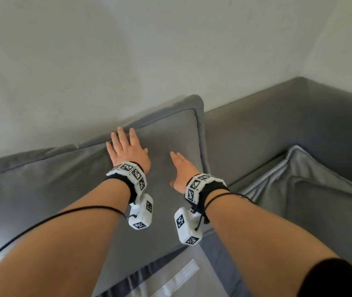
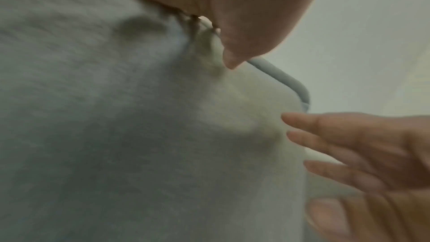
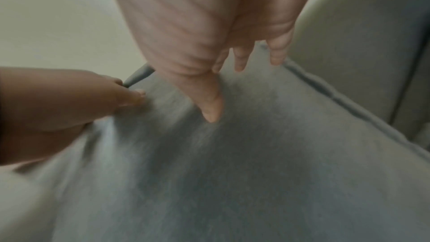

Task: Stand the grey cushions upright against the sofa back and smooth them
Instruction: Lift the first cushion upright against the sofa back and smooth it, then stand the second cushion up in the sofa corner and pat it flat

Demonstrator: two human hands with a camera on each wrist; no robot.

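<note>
As the grey cushion (image 1: pixel 170 133) stands upright against the sofa back (image 1: pixel 267 127), you spread your left hand (image 1: pixel 127 151) flat near its top edge, seemingly to steady it. Your right hand (image 1: pixel 181 170), fingers straight and holding nothing, meets its face, likely to smooth the fabric.

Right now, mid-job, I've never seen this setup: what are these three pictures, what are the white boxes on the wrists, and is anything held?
No machine: a person's two bare hands. The wide picture comes from a head-worn camera; the two blurry ones come from the white boxes, cameras strapped at each wrist, looking along the fingers. The left hand lies flat, fingers spread, near the top of an upright grey cushion against the sofa back. The right hand is open at the same cushion's face. Nothing is held. Another grey cushion lies in the seat corner.
</note>
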